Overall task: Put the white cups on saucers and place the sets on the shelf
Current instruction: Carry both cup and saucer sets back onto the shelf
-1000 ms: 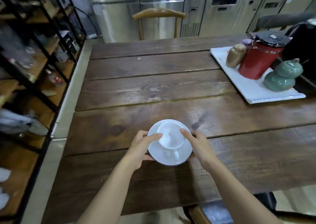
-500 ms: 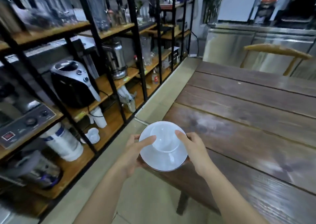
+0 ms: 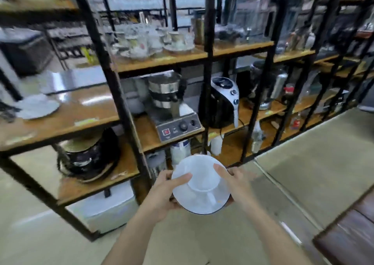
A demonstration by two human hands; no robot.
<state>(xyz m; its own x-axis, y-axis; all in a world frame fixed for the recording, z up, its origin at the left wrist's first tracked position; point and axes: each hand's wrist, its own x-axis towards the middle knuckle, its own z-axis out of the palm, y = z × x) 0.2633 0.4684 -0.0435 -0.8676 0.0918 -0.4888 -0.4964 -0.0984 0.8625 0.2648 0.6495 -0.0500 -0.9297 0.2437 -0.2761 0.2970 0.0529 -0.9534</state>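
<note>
You hold the set at lower centre of the frame: the cup [image 3: 203, 180] sits on the saucer [image 3: 200, 201]. Your left hand [image 3: 164, 192] and right hand [image 3: 235, 180] each clasp the saucer rim, thumbs pressed against the cup wall. Treat both pieces as light, rigid, smooth and breakable; the cup likely slides if tilted. Keep the saucer level. The shelf [image 3: 153, 62] fills the upper frame.

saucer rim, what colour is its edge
Dark, on a white saucer; head view, clearest along the near edge.
</note>
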